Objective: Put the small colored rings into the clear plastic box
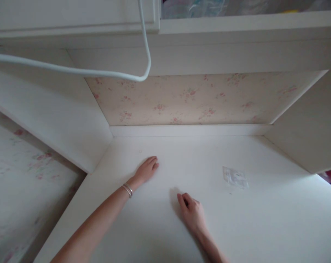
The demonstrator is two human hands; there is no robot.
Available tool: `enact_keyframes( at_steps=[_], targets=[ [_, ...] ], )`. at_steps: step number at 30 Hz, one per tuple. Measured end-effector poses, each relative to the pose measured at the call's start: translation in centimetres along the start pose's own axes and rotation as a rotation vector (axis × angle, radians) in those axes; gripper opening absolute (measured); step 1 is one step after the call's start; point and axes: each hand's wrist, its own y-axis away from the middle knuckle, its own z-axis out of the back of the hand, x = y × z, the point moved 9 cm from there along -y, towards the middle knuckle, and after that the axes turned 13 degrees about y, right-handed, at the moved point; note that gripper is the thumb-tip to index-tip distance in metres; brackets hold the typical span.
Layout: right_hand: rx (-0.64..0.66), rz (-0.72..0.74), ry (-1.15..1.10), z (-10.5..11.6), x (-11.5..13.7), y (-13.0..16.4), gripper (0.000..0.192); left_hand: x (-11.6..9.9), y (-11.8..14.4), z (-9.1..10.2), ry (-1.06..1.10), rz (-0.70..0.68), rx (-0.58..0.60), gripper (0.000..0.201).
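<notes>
My left hand (146,170) lies flat, palm down, on the white desk top (264,219), fingers together and pointing toward the back wall, with a silver bangle (127,190) on the wrist. My right hand (192,213) rests on the desk nearer to me, its fingers curled under with nothing visible in them. A small clear plastic piece (235,177) is stuck flat on the surface to the right of both hands, apart from them.
Floral wallpaper (198,98) backs the alcove, with white side panels (58,120) left and right. A white shelf (236,33) runs overhead. A white cable (99,73) loops down from above at the upper left.
</notes>
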Motion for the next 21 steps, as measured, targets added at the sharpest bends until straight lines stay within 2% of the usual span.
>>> enact_keyframes(
  at_steps=[2, 5, 7, 9, 11, 13, 16, 19, 21],
  targets=[
    [-0.007, 0.011, 0.001, 0.1, 0.1, 0.0, 0.043, -3.6, 0.9, -1.5, 0.052, -0.064, -0.01, 0.043],
    [-0.018, 0.024, 0.006, 0.3, 0.2, 0.1, 0.042, -7.7, 1.5, -3.2, 0.098, -0.127, -0.036, 0.037],
    [-0.028, 0.03, 0.01, 0.4, 0.2, 0.2, 0.042, -9.1, 1.3, -3.7, 0.122, -0.145, -0.045, 0.034],
    [-0.036, 0.052, -0.003, 0.5, 0.3, 0.4, 0.042, -9.1, 0.6, -3.2, 0.127, -0.129, -0.074, 0.031],
    [-0.039, 0.081, -0.025, 0.6, 0.5, 0.6, 0.043, -7.7, -0.4, -1.9, 0.087, -0.068, -0.114, 0.03],
    [-0.037, 0.091, -0.034, 0.7, 0.7, 0.6, 0.043, -4.5, -1.4, 0.0, -0.012, 0.1, -0.152, 0.033],
    [-0.05, 0.075, -0.015, 1.0, 0.7, 0.6, 0.042, 0.2, -2.6, 2.9, -0.055, 0.249, -0.179, 0.042],
    [-0.059, 0.078, 0.001, 1.1, 0.7, 0.6, 0.042, 4.1, -3.0, 4.3, -0.067, 0.347, -0.117, 0.045],
    [-0.06, 0.085, -0.003, 1.1, 0.6, 0.6, 0.042, 5.4, -2.9, 4.3, -0.059, 0.362, -0.046, 0.043]
  ],
)
